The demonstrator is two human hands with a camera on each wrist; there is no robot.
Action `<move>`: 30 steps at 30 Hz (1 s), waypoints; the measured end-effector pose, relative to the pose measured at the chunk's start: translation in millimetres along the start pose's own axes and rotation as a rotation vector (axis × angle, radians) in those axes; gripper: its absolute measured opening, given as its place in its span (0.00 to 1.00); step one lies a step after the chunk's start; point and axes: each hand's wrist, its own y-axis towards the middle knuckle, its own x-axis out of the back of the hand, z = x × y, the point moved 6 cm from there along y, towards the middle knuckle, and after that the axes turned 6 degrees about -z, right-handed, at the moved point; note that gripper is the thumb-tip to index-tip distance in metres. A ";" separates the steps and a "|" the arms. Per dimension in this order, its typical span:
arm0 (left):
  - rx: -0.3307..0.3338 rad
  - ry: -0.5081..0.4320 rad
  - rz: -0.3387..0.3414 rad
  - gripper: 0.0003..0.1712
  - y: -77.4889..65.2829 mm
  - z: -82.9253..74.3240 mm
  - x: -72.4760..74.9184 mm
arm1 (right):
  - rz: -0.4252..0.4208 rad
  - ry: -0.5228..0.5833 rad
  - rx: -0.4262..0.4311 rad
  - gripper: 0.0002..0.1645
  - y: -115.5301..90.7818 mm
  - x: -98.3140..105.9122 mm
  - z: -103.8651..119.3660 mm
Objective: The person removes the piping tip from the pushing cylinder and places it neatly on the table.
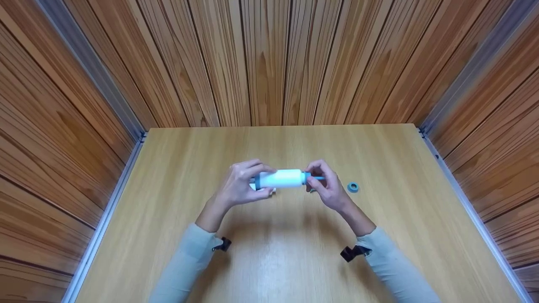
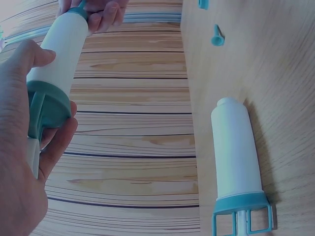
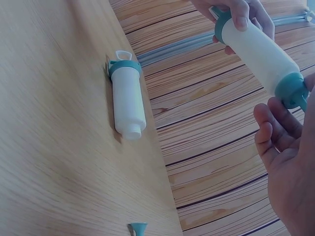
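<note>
An icing syringe (image 1: 283, 178) with a white barrel and teal ends is held level above the table. My left hand (image 1: 246, 183) grips it around the teal handle end, thumb lying along the barrel in the left wrist view. At the opposite end, my right hand (image 1: 327, 187) pinches the teal cap (image 3: 291, 89), from which a slim nozzle sticks out. A second icing syringe (image 2: 236, 152) lies on the table beneath, mostly hidden by the held one in the head view. Its narrow white neck (image 3: 132, 132) shows without a cap.
On the wooden table (image 1: 181, 168) a teal ring (image 1: 353, 187) lies right of my right hand. A small teal nozzle (image 2: 217, 37) lies past the second syringe's neck, with another teal piece (image 2: 203, 4) beyond. Wood-plank walls (image 1: 269, 63) stand at the back and sides.
</note>
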 end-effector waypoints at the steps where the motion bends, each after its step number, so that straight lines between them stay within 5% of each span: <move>1: 0.000 0.000 0.001 0.22 0.1 0.1 0.0 | 0.001 0.008 0.011 0.12 0.2 0.1 0.2; 30: 0.007 0.001 -0.016 0.21 -0.2 -1.1 1.1 | -0.007 0.021 0.114 0.20 1.2 3.3 3.8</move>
